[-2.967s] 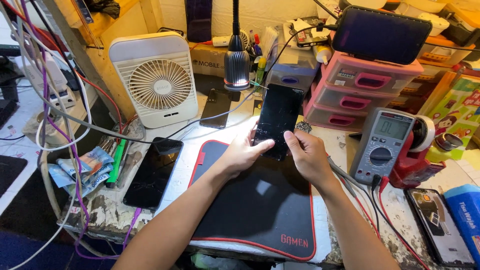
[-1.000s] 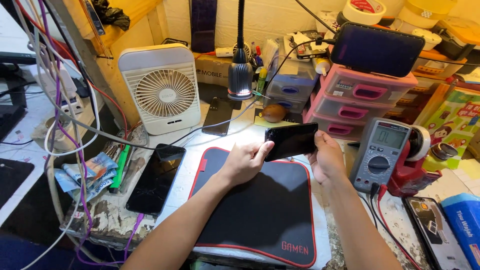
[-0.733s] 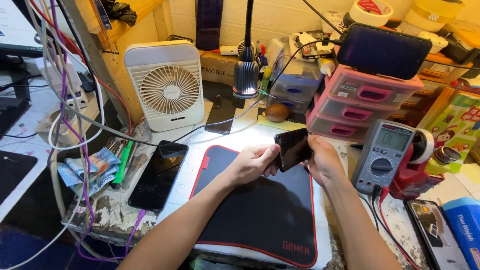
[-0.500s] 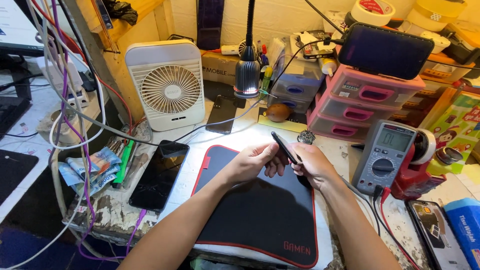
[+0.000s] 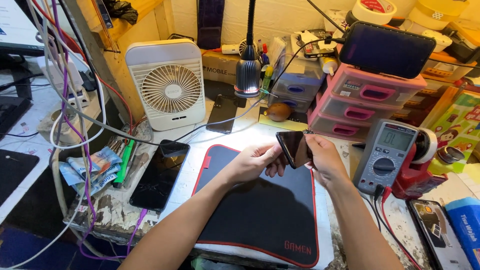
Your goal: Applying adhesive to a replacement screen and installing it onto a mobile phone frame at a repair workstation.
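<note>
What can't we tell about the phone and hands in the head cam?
- Phone, head view: far face turned away; lower edge hidden by the fingers of the left hand.
- Right hand: fingertips hidden behind the phone.
- Black mat: near edge cut off by the frame.

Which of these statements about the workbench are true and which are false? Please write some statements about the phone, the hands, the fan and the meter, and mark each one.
1. Both hands, left and right, hold the dark phone above the black mat. True.
2. The phone in the hands lies flat on the mat. False: it is lifted and tilted, clear of the mat.
3. A white fan stands to the left of the desk lamp. True.
4. The grey multimeter sits on the left side of the mat. False: it is to the right of it.
5. A second dark phone lies on the bench left of the mat. True.
</note>
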